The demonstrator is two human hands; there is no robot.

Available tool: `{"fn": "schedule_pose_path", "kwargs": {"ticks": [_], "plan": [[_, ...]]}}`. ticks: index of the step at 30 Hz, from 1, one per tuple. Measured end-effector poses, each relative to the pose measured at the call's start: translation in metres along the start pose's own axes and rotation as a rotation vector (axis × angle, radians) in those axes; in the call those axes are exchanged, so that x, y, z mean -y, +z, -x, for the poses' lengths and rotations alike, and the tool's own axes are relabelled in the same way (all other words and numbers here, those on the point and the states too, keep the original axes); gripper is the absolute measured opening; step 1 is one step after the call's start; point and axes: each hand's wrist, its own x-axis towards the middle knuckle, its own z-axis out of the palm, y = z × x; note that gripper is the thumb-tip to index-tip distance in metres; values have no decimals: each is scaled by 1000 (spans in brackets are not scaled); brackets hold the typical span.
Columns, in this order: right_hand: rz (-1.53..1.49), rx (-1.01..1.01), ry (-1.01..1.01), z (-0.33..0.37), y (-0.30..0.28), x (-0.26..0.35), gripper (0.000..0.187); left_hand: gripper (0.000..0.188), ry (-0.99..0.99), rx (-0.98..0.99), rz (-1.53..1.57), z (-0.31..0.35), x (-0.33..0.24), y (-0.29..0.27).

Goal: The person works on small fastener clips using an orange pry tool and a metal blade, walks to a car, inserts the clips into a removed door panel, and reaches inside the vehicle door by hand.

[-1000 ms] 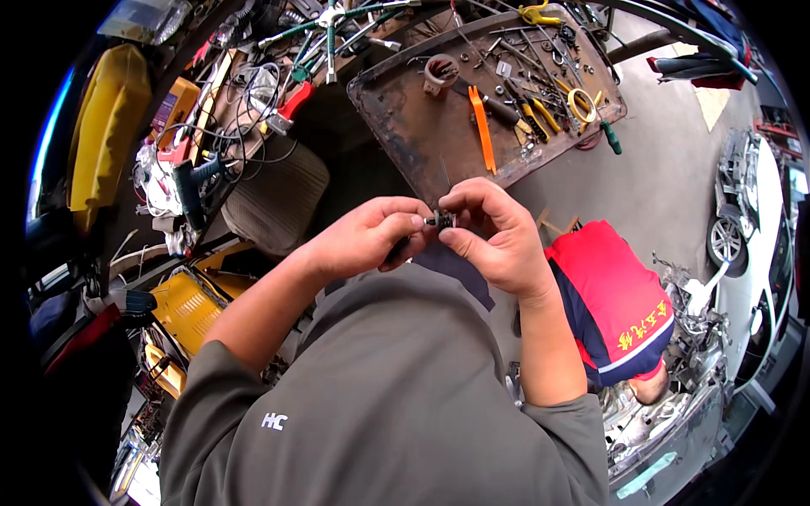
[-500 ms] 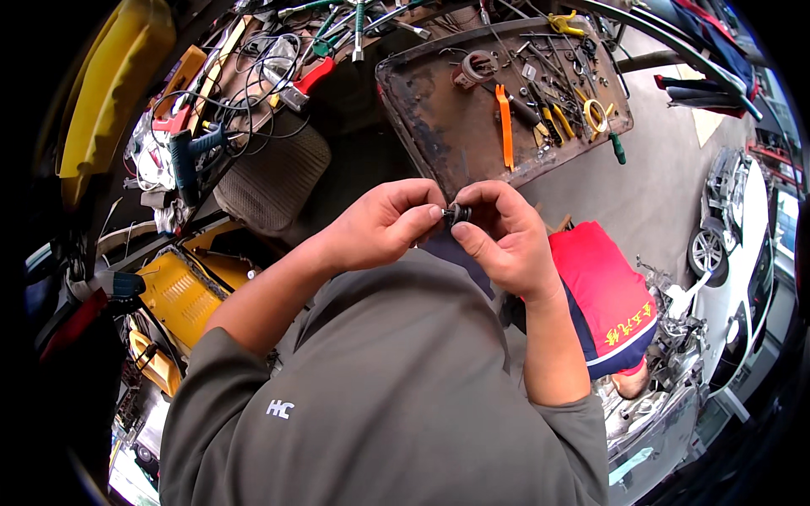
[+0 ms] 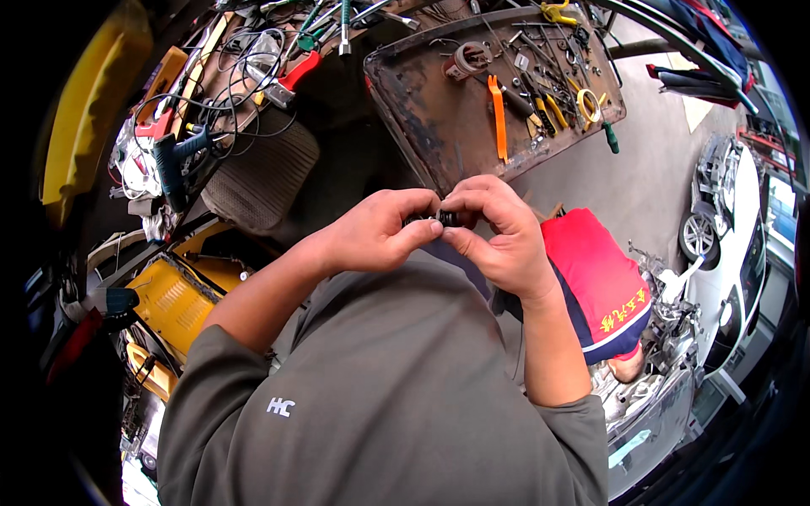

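Note:
Between my two hands, in front of my chest, is a small dark ringed part [image 3: 446, 218], mostly covered by fingers. Its exact kind does not show. My left hand [image 3: 379, 228] is closed, thumb and index finger pinching the part's left end; a dark bit shows between those fingers. From the other side my right hand [image 3: 499, 232] is closed on it too, with the thumb below and the fingers curled over the top. The fingertips of both hands nearly meet.
Ahead, a rusty metal tray [image 3: 422, 105] bears an orange pry tool [image 3: 499, 118], a tin [image 3: 467, 61], pliers and tape. A woven-topped seat [image 3: 263, 173] and a cluttered bench with cables lie left. On the right, a person in red [image 3: 597, 274] bends beside a white car [image 3: 732, 253].
My hands have come closer together, and the fingers now hide more of the dark part. My left thumb has shifted lower. The surroundings sit slightly further left in the view.

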Motion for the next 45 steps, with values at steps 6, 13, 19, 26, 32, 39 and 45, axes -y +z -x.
{"fn": "schedule_pose_path", "kwargs": {"ticks": [6,13,19,26,32,39,45], "plan": [[-32,-4,91,18,-9,-53,27,17,-105,132,-95,-27,31,4],[-391,-47,344,29,-21,-93,31,17,-218,64,14,-45,36,14],[-452,21,295,15,-49,-68,31,12,-65,-73,-110,-53,19,30],[-267,-23,-24,17,-52,-39,32,13,163,-226,-129,-36,-4,51],[18,1,-134,21,-45,-15,30,25,117,-131,-102,-25,-8,57],[191,154,-117,29,-36,13,29,32,82,3,-116,-6,-18,49],[174,207,-206,36,-31,26,26,22,2,58,-68,16,-17,56]]}}
